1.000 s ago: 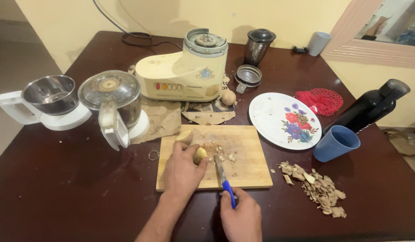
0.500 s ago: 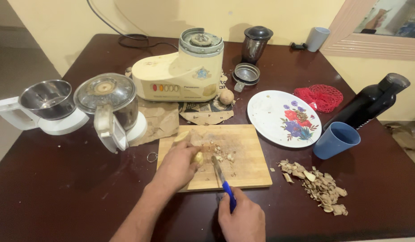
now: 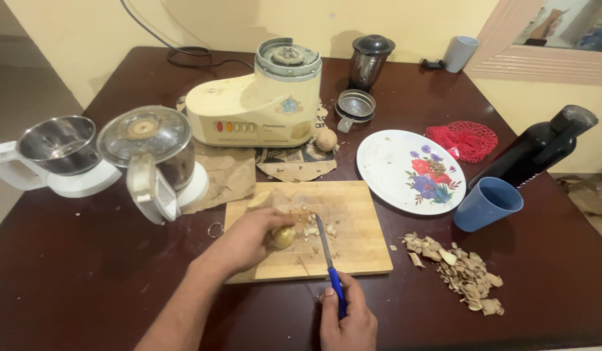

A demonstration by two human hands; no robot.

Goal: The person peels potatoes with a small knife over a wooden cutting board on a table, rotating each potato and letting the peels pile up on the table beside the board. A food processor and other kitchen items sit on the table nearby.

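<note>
Left hand (image 3: 243, 242) fingers curled round pale yellow peeled ginger piece (image 3: 282, 236) mid cutting board (image 3: 353, 253); right hand (image 3: 346, 322) grips blue-handled knife (image 3: 329, 257), blade by chopped bits (image 3: 312, 229).

The left hand (image 3: 245, 242) covers most of the ginger piece (image 3: 283, 236); the frame's bottom edge cuts off the right hand (image 3: 346, 322).

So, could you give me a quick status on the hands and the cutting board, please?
Left hand grips a peeled ginger piece on the wooden cutting board. Right hand holds the blue-handled knife, blade over the board. Chopped bits beside the blade.
</note>
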